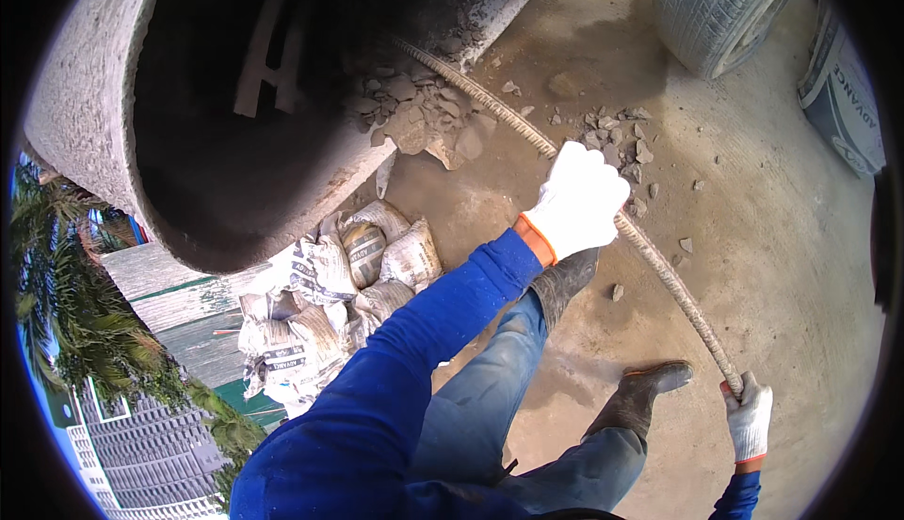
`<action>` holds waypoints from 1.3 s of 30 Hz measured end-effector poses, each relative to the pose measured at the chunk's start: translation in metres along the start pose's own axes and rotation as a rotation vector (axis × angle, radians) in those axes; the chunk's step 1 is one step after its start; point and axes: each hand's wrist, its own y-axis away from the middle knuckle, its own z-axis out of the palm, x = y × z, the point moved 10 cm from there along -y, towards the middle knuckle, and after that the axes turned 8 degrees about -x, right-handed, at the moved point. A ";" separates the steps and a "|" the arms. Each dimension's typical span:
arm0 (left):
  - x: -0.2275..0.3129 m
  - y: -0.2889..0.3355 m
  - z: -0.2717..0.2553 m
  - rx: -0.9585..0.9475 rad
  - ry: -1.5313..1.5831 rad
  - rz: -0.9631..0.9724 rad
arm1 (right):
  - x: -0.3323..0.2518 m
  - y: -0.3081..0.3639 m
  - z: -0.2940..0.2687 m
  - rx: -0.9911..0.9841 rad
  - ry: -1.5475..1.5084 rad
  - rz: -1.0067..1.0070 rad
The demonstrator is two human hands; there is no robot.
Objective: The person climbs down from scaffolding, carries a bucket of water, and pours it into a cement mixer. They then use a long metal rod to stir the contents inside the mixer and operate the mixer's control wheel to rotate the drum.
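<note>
Both my hands wear white work gloves and grip one long ribbed steel bar (669,275). My left hand (579,195) is closed around its middle, with the blue sleeve reaching across from the lower left. Closer to my body, at the lower right, my right hand (750,416) is wrapped round the near end. The far end of the bar runs into the mouth of a large concrete-crusted mixer drum (80,96), where its tip is lost in shadow. Broken grey chunks (424,110) lie heaped at the drum's lower lip, beside the bar.
A tyre (720,11) stands at the upper right, near a grey-and-white bag (846,96). Loose fragments (617,138) are scattered on the dusty floor (772,200). Several stuffed bags (330,275) are piled left of my rubber boots (650,393), by weathered boards (165,275).
</note>
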 end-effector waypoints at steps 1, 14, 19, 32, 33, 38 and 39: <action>0.021 0.007 0.002 0.058 -0.019 0.064 | 0.010 0.024 0.022 0.015 -0.034 0.033; -0.178 -0.121 -0.102 0.068 -0.255 0.145 | -0.213 -0.106 -0.023 0.244 -0.190 0.010; -0.176 -0.088 -0.085 0.262 -0.186 0.099 | -0.170 -0.118 -0.049 0.131 -0.146 0.027; 0.001 0.042 0.018 0.114 0.002 -0.027 | -0.004 0.003 0.053 0.033 0.029 -0.033; 0.027 0.044 0.018 0.112 0.033 0.037 | 0.014 0.027 0.069 0.052 0.013 0.024; 0.056 -0.010 -0.033 0.237 0.032 0.287 | -0.009 0.086 0.092 0.197 -0.134 0.212; 0.044 -0.027 -0.046 0.271 0.008 0.316 | -0.035 0.079 0.082 0.233 -0.153 0.221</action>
